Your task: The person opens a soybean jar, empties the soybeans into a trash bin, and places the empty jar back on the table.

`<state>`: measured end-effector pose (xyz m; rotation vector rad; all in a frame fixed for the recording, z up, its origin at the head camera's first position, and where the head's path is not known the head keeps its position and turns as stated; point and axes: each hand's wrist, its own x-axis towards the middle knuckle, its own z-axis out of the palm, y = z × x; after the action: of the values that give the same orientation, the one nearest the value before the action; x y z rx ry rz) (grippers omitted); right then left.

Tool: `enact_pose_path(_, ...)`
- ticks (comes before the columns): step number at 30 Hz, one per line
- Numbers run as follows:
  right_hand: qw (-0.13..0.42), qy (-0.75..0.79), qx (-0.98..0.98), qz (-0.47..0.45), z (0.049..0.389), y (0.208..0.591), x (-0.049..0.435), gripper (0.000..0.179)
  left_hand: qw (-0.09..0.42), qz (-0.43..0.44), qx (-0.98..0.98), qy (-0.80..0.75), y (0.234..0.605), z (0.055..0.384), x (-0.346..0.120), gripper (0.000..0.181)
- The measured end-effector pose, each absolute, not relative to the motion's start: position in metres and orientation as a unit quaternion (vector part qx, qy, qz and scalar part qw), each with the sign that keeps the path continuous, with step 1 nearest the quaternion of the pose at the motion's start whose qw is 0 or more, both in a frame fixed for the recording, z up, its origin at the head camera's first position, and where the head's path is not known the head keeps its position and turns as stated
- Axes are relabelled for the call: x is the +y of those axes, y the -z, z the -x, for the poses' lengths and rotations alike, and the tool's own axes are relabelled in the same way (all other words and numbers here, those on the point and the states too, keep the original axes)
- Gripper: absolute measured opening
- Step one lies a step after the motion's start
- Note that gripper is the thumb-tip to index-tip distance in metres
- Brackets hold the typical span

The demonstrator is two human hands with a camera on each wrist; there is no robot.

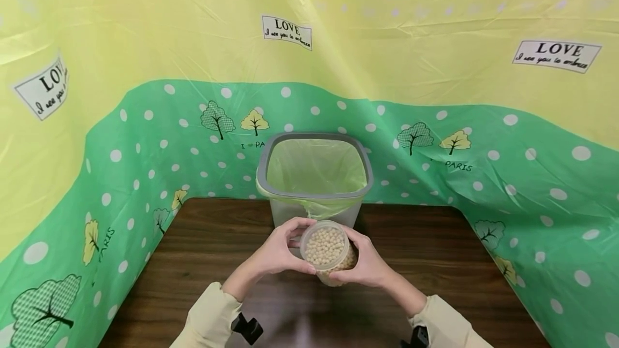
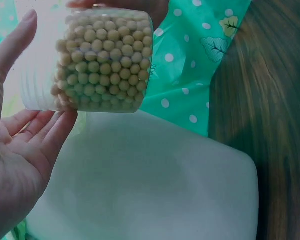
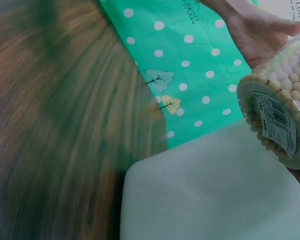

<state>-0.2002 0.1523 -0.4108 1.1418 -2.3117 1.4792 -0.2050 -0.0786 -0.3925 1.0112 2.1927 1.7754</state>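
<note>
A clear plastic jar [image 1: 325, 246] full of round beige balls, perhaps soybeans, is held above the table in front of the bin. Its translucent top tilts toward the head camera, and a barcode label [image 3: 276, 122] shows on its base. From the left, my left hand [image 1: 286, 247] has its thumb and fingers around the jar's top end; in the left wrist view the fingers [image 2: 60, 127] touch its side. My right hand [image 1: 365, 262] grips the jar's body from the right, thumb at the front. In the right wrist view most of that hand is cut off.
A grey-rimmed bin [image 1: 263, 176] with a pale green liner stands at the table's back edge, just beyond the jar. The dark wood table [image 1: 208, 251] is surrounded by a green and yellow printed plastic sheet [image 1: 159, 138].
</note>
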Motion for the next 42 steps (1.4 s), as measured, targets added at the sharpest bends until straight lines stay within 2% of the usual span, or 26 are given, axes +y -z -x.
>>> enact_pose_path(5,0.063,-0.493,-0.773,-0.394,0.201,0.406,0.158,0.081,0.06,-0.365,0.735,-0.568,0.39,0.207,-0.074,0.084)
enact_pose_path(11,0.058,-0.464,-0.783,-0.411,0.202,0.405,0.161,0.082,0.049,-0.359,0.737,-0.571,0.383,0.199,-0.069,0.082)
enact_pose_path(18,0.089,-0.429,-0.791,-0.428,0.2,0.407,0.163,0.082,0.031,-0.348,0.727,-0.591,0.377,0.185,-0.064,0.08)
enact_pose_path(28,0.144,-0.413,-0.792,-0.427,0.182,0.378,0.154,0.079,0.0,-0.309,0.725,-0.615,0.39,0.184,-0.055,0.082)
enact_pose_path(31,0.12,-0.43,-0.797,-0.407,0.185,0.379,0.154,0.079,0.001,-0.304,0.725,-0.618,0.4,0.191,-0.057,0.082)
enact_pose_path(39,-0.004,-0.515,-0.758,-0.4,0.202,0.4,0.167,0.078,0.086,-0.381,0.603,-0.696,0.411,0.212,-0.07,0.073)
enact_pose_path(42,-0.02,-0.521,-0.751,-0.405,0.205,0.402,0.169,0.075,0.099,-0.392,0.583,-0.705,0.413,0.214,-0.071,0.073)
